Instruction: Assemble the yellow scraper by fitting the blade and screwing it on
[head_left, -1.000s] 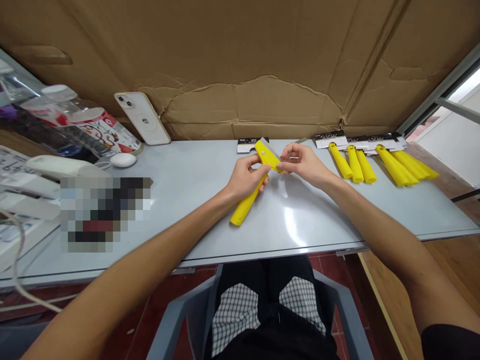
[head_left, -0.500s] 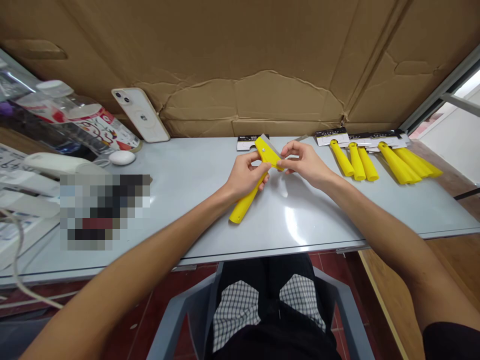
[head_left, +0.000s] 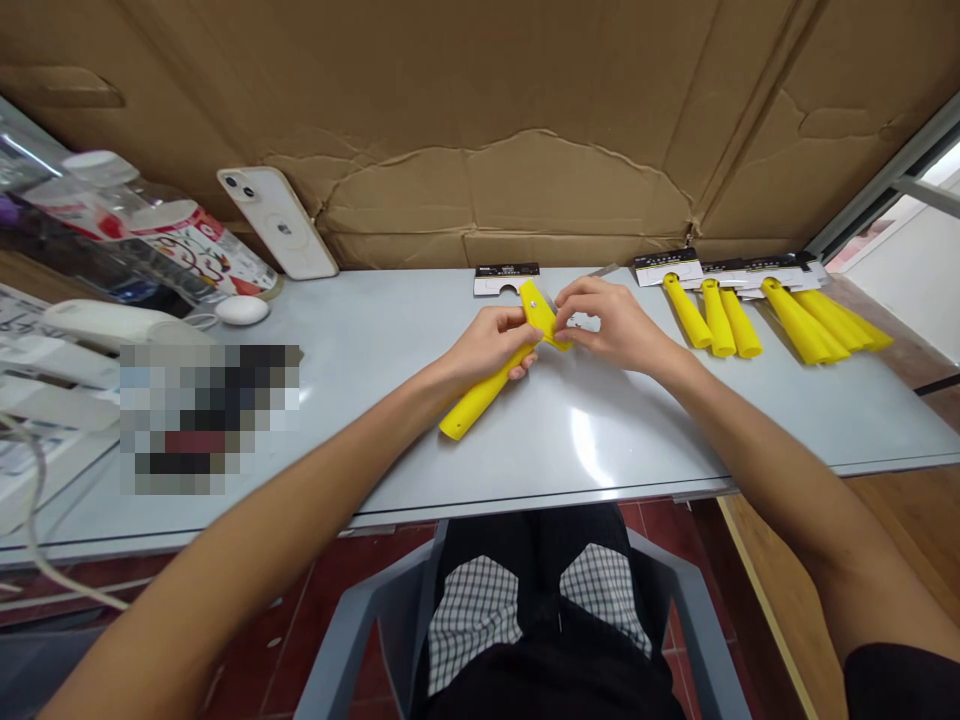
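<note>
A yellow scraper is held above the middle of the table, its long handle slanting down to the left. My left hand is closed around it where handle meets head, thumb on top. My right hand pinches at the right side of the head, where a strip of grey metal blade shows; the fingertips partly hide it. Just behind the scraper lies a black-and-white card with a half-round notch. Another thin metal strip lies behind my right hand, partly covered.
Several yellow scrapers with header cards lie in a row at the right. A phone leans on the cardboard at the back. Bottles, a white mouse and a blurred patch are at left.
The scraper's handle end has swung slightly left, and its head has turned. Less of the blade shows now, with my right fingers bunched closer against the head's side.
</note>
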